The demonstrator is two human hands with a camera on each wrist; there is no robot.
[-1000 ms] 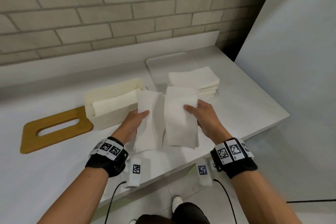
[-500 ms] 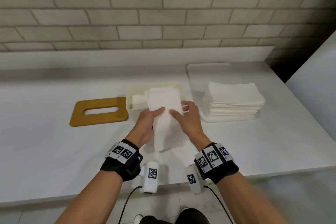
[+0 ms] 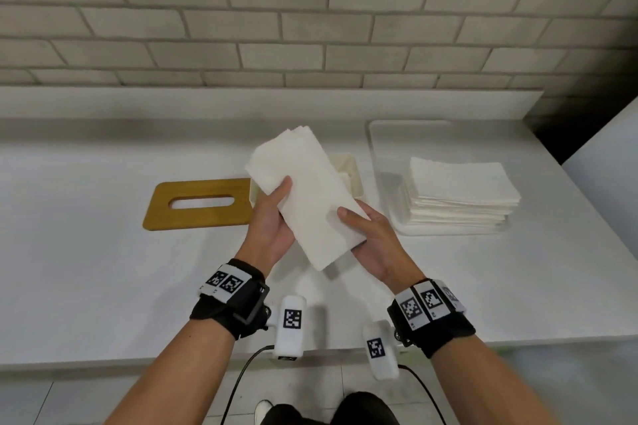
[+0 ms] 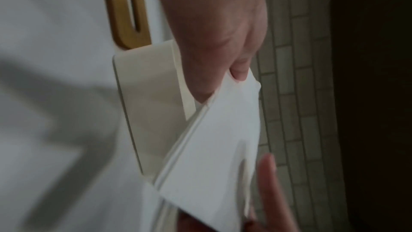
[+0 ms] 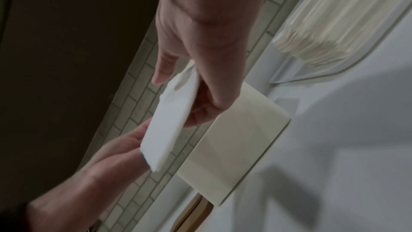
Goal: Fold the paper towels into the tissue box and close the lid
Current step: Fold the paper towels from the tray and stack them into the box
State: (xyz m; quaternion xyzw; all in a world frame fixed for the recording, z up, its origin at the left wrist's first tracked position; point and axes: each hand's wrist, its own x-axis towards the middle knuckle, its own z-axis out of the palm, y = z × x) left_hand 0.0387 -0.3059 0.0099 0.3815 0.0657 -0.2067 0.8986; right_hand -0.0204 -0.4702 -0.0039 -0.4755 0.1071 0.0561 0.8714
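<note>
Now that the two sheets we held apart a second ago are pressed together, our left hand and right hand pinch the folded paper towel above the open tissue box, probably ready to insert; wooden lid lies beside it.
</note>
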